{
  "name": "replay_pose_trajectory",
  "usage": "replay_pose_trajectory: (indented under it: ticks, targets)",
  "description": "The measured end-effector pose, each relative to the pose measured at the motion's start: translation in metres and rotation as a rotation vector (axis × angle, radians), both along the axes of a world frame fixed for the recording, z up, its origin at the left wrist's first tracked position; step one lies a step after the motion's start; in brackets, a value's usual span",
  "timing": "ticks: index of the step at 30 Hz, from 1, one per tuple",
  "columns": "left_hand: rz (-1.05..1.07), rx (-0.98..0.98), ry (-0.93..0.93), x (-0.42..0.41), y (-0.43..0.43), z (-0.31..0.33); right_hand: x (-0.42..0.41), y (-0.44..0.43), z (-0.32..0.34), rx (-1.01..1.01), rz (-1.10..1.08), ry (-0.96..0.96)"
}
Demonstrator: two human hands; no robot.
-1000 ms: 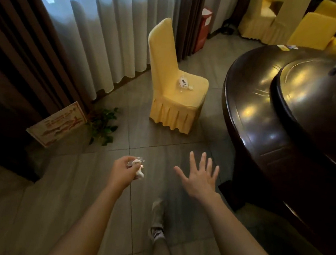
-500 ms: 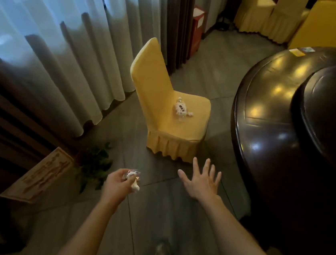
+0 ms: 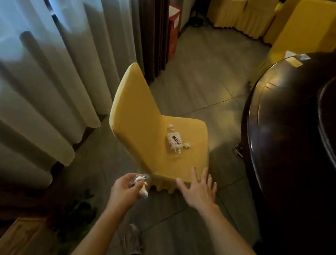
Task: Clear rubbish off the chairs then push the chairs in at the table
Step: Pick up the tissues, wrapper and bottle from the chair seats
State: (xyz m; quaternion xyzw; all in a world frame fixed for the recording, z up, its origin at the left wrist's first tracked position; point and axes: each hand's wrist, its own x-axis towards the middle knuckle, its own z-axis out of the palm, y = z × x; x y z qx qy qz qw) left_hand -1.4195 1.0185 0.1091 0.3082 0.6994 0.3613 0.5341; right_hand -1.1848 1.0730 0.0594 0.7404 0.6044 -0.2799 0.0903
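Note:
A yellow-covered chair (image 3: 142,124) stands on the tiled floor, pulled out from the dark round table (image 3: 292,129) at the right. On its seat lie a crushed clear plastic bottle (image 3: 174,141) with a white label and a small white paper wad (image 3: 186,145) beside it. My left hand (image 3: 126,191) is closed around crumpled white rubbish (image 3: 140,184), held just in front of the seat's near edge. My right hand (image 3: 198,188) is spread, fingers apart, over the seat's front corner and holds nothing.
White sheer curtains (image 3: 45,61) and dark drapes hang at the left behind the chair. A red box (image 3: 172,33) stands by the drapes. More yellow chairs (image 3: 300,23) stand at the back right. A green plant (image 3: 75,215) and a framed board (image 3: 22,236) lie on the floor near left.
I have walked closer to the chair, which now fills the middle of the view. My open right hand has reached the seat's front edge. The left hand still holds its rubbish.

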Motion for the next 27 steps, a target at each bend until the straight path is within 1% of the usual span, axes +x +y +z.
replay_pose_trajectory:
  ticks: [4,8,11,14,17,22,27]
  targets:
    - [-0.079,-0.016,0.026,-0.011,0.070,-0.015,-0.021,0.054,-0.016,0.005,-0.067,0.021]
    - [-0.083,-0.052,-0.017,-0.005,0.130,-0.041,-0.029,0.117,-0.053,-0.031,-0.119,0.066]
    - [-0.090,-0.066,-0.076,0.003,0.179,-0.068,-0.035,0.169,-0.096,-0.042,-0.165,0.146]
    - [-0.046,-0.132,-0.128,0.013,0.228,-0.099,-0.042,0.219,-0.147,-0.047,-0.181,0.236]
    - [0.000,-0.175,-0.118,0.019,0.267,-0.133,-0.048,0.267,-0.196,-0.069,-0.166,0.272]
    - [0.050,-0.220,-0.111,0.019,0.301,-0.176,-0.058,0.322,-0.255,-0.086,-0.199,0.271]
    - [0.055,-0.272,-0.108,0.020,0.321,-0.194,-0.068,0.341,-0.278,-0.068,-0.263,0.133]
